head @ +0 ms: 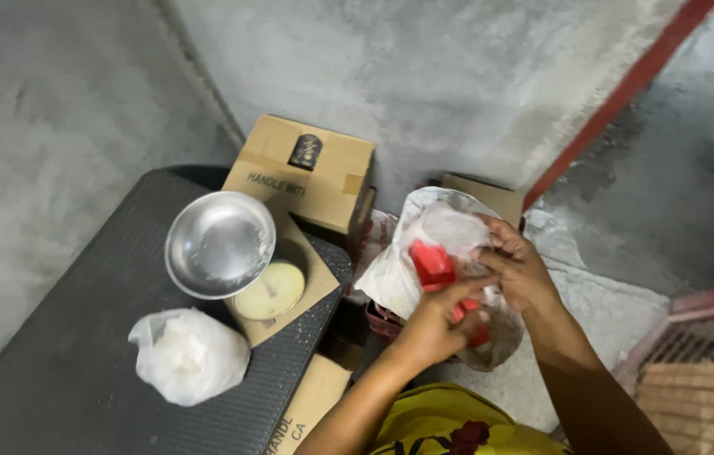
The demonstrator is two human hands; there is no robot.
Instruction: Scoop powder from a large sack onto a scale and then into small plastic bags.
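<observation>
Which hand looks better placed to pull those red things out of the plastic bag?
Probably the left hand: its fingers already pinch the red pieces inside the clear plastic bag. The right hand grips the bag's edge, holding it open, so it seems busy steadying.

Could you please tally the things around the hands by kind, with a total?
Plastic bags: 2, one with red pieces held by both hands, one white on the mat
Cardboard boxes: 4
Metal bowl: 1
Candle: 1
Total: 8
</observation>
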